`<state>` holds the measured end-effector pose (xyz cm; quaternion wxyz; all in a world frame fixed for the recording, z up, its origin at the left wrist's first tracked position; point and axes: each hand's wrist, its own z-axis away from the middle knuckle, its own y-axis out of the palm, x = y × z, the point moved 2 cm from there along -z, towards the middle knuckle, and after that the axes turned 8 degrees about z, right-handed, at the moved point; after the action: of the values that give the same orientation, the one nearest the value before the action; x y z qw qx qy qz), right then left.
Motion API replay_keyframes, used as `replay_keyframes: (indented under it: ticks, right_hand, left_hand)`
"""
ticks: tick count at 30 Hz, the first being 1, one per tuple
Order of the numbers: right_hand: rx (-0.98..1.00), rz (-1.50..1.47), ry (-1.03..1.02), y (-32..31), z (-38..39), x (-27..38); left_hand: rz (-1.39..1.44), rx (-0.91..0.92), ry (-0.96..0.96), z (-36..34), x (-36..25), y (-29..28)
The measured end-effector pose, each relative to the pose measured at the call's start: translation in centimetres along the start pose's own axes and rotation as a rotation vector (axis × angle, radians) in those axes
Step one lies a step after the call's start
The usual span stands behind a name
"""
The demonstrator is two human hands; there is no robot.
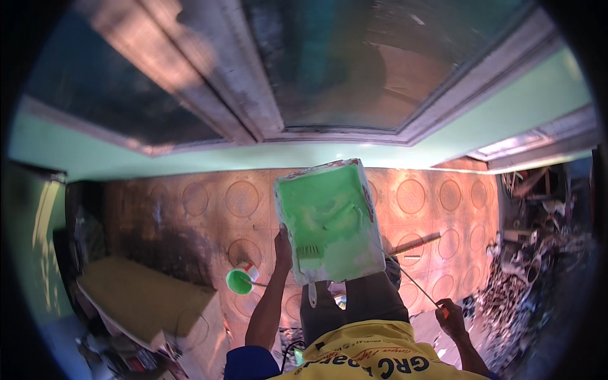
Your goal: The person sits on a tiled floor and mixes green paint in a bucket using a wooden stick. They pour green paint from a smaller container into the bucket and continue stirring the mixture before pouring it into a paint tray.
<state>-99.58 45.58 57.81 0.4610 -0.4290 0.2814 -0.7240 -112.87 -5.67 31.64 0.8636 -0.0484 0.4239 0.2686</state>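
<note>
Up by the pale green wall point(190, 157), the left hand point(283, 244) grips the green-coated paint tray point(328, 218) held high while the right hand point(451, 318) is closed round a thin rod point(415, 284), so I'd keep that tray level.

Left hand point(283, 244) raised, fingers closed; right hand point(451, 316) low, fist closed

Patterned floor point(209, 209) — green paint can point(240, 279).
</note>
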Motion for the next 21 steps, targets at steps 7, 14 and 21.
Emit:
replay_keyframes:
  ticks: [7,14,21]
  right_hand:
    - [-0.077,-0.051,0.217,1.1,6.6,-2.5]
    - [-0.166,-0.116,0.418,1.9,11.3,-6.8]
    - [-0.308,-0.254,0.613,4.1,14.9,-8.3]
  left_hand:
    - [-0.208,0.241,0.028,-3.0,1.0,7.6]
    - [-0.441,0.517,0.042,-5.6,3.3,18.5]
    - [-0.499,0.585,-0.056,-2.7,4.3,31.8]
